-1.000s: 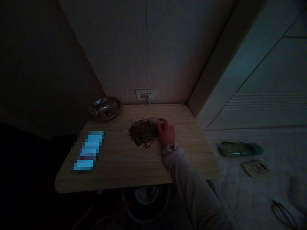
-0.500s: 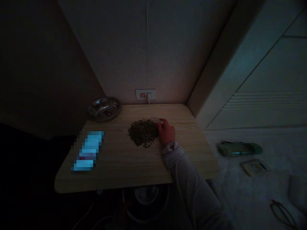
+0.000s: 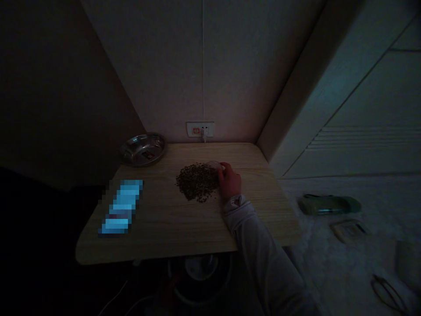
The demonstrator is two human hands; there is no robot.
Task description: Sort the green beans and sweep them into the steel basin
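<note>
Head view: a loose pile of small dark grains [image 3: 197, 182] lies on the wooden table [image 3: 158, 228]. At the pile's right edge, the right hand [image 3: 229, 183] has thumb and finger clamped on a clear, round-rimmed container [image 3: 214, 164], its shape hard to make out. Whether the left hand is in the darkness on the pile's near side, and how it is posed, I cannot tell. Beyond the pile to the left sits a metal dish [image 3: 143, 150]; nearer, also left, glows a pixelated screen [image 3: 121, 206]. Behind the pile is a wall socket [image 3: 200, 129]; well right of it, on the floor, lies a green bottle [image 3: 329, 205].
</note>
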